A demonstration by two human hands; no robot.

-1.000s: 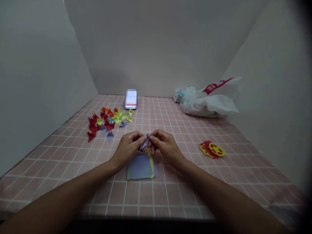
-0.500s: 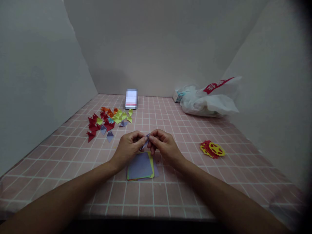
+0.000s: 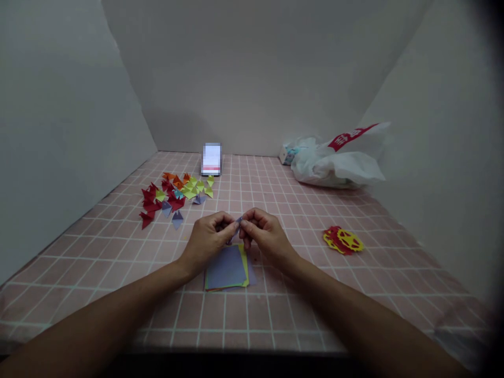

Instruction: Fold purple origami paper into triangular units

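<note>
Between my two hands is a small folded piece of purple paper (image 3: 238,227), mostly covered by fingers. My left hand (image 3: 210,236) pinches one side of it between thumb and fingers. On the other side, my right hand (image 3: 263,233) grips its upper end with thumb and index finger. Just below them a stack of square paper sheets (image 3: 226,268) lies on the table, purple on top with yellow and other colours showing at the edges. Part of the stack's far side is hidden by my left hand.
Several folded paper figures (image 3: 151,205) in red, orange, yellow, blue and purple spread at the left. A phone (image 3: 211,159) with a lit screen stands behind them. Back right is a white plastic bag (image 3: 338,165) against a box (image 3: 287,154). Red and yellow cut-out discs (image 3: 344,241) lie right.
Both hands stay almost in the same place. The folded purple paper between the fingers has turned slightly, and less of it shows.
</note>
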